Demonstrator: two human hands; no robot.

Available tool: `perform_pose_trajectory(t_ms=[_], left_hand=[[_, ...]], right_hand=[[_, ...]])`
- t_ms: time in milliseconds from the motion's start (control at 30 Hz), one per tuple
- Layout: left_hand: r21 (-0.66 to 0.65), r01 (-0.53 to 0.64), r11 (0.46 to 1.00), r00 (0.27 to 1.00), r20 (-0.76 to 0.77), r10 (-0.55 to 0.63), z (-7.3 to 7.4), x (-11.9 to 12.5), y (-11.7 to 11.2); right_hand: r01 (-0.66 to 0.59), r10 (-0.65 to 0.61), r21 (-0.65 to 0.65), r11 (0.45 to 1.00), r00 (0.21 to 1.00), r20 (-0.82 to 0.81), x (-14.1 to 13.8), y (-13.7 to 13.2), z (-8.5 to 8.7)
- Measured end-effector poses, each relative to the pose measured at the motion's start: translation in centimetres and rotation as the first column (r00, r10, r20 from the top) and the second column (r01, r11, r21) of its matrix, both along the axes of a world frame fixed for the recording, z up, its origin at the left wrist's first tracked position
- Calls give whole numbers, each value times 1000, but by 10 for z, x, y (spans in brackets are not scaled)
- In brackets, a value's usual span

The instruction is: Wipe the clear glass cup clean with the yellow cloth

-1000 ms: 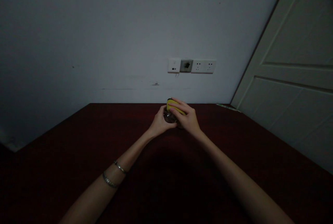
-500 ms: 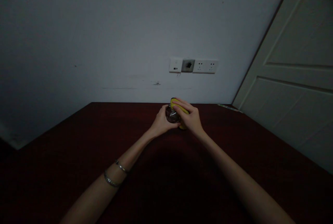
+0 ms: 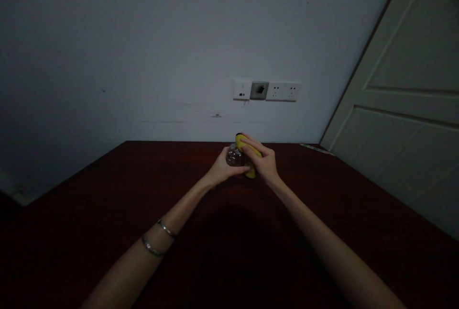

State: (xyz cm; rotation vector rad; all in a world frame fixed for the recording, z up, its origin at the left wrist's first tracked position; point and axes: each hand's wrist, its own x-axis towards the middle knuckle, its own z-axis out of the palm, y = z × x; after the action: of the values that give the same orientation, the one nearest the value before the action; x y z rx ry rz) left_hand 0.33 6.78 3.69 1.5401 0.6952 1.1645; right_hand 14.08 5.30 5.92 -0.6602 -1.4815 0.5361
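A small clear glass (image 3: 234, 157), rounded and shiny, is held in my left hand (image 3: 220, 171), with the fingers around its left side and the thumb reaching across below it. My right hand (image 3: 267, 161) grips a folded yellow cloth (image 3: 250, 172) with a dark edge. The cloth is pressed against the right side of the glass. My right fingers lie over its upper part. Dim light and my fingers hide the glass's full shape. Both hands are close together above the far part of the dark red table (image 3: 172, 165).
Behind the table is a pale wall (image 3: 161, 50) with a row of sockets (image 3: 283, 91). A panelled white door (image 3: 405, 132) stands at the right. A thin strip (image 3: 317, 149) lies at the table's far right edge. Two bracelets (image 3: 152, 246) circle my left forearm.
The glass has turned in my left hand and shifted slightly left. More of the yellow cloth shows beside it, and my left thumb now lies straighter across.
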Motion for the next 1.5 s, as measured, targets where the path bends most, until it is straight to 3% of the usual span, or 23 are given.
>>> perform_pose_trajectory(t_ms=[67,167,467,667,733,833,967,1100,1167,1333,1400,1500], left_hand=[[-59,24,998,1000,17,-23,-1,-1,1],[-49,37,998,999,39,-35,-2,-3,3],[120,54,991,998,23,-57,1,-3,2],[118,40,992,999,13,-42,1,-6,5],[113,40,993,999,3,-40,1,-7,5],[114,50,992,999,-4,-50,0,-7,5],[50,88,995,996,-28,-86,2,-6,3],[-53,108,993,990,-90,-113,7,-8,0],[-84,135,987,987,-79,-142,10,-10,0],[-129,173,976,981,-69,-182,13,-17,3],[-155,186,970,976,-82,-201,15,-19,4],[-184,197,963,974,-76,-214,17,-18,2]], right_hand=[[-24,19,67,997,996,83,-1,-5,1],[-59,30,151,987,981,190,-3,-11,4],[74,-74,31,997,997,10,-1,-2,3],[-26,-16,173,985,972,236,-2,-14,5],[-24,-17,170,985,972,233,-2,-13,3],[25,-36,106,994,994,100,0,-4,1],[34,-38,-102,994,998,-46,5,8,-2],[-37,20,-223,974,997,-78,12,13,-4],[-130,114,-233,964,990,-82,17,14,-5],[-319,341,-202,926,936,84,28,12,-5],[-303,335,-180,936,924,186,26,9,-5],[-172,190,-85,981,926,325,19,4,-7]])
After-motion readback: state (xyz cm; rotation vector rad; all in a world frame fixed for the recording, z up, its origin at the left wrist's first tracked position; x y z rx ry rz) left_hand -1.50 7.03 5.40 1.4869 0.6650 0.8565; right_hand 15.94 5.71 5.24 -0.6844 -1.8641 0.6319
